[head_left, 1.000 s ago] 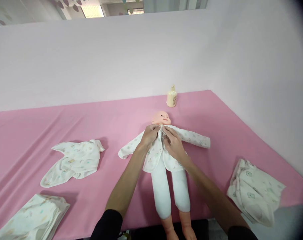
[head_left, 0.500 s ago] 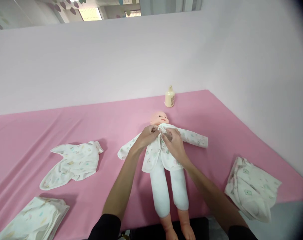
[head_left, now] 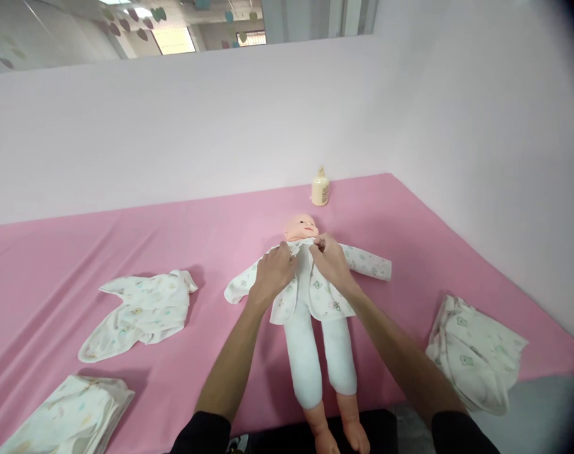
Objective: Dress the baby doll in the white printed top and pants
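A baby doll lies on its back with its feet toward me, its legs in plain white fabric. It wears a white printed baby jacket whose sleeves spread to both sides. The jacket's front hangs apart down the chest, showing white cloth beneath. My left hand is closed at the jacket's left front edge near the neck. Opposite it, my right hand pinches the right front edge just under the doll's chin. My fingers cover the collar's details.
Pink sheeting covers the table. A cream pump bottle stands behind the doll's head. A crumpled printed garment and folded cloth lie at left, another folded printed cloth at right. A pale wall rises behind.
My hands have moved apart at the collar, the right one slightly upward. The jacket's front edges, close together before, are now spread wider over the chest.
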A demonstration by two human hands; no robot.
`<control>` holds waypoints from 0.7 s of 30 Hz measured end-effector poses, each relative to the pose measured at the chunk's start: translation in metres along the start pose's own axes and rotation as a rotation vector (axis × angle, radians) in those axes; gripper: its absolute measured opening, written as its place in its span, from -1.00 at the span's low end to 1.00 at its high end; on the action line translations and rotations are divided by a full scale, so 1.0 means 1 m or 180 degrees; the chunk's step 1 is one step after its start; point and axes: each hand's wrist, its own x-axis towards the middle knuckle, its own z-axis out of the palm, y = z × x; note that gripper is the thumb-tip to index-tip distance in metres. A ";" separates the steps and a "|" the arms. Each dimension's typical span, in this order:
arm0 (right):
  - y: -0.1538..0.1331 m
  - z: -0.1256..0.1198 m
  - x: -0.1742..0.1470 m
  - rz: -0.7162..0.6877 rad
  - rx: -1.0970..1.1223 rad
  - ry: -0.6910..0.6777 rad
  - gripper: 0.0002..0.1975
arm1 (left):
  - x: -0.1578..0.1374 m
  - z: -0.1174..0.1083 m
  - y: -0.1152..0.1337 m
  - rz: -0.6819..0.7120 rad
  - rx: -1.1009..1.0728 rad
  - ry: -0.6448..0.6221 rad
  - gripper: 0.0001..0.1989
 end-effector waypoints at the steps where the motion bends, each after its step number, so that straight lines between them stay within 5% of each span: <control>1: 0.001 0.000 -0.002 -0.0012 0.0015 0.0045 -0.91 | -0.002 -0.002 0.001 -0.0026 0.0038 0.0022 -0.91; 7: 0.007 0.007 -0.027 -0.0087 -0.0540 0.0174 -0.66 | -0.014 -0.012 0.007 -0.0034 0.0397 0.0054 -0.84; 12: 0.009 0.006 -0.036 -0.0162 -0.0992 -0.0027 -0.84 | -0.015 -0.011 0.006 0.0044 0.0601 0.0197 -0.79; 21: 0.012 -0.009 -0.028 -0.0064 0.0515 0.0389 -0.76 | -0.008 0.009 0.015 0.0161 -0.0114 0.0874 -0.78</control>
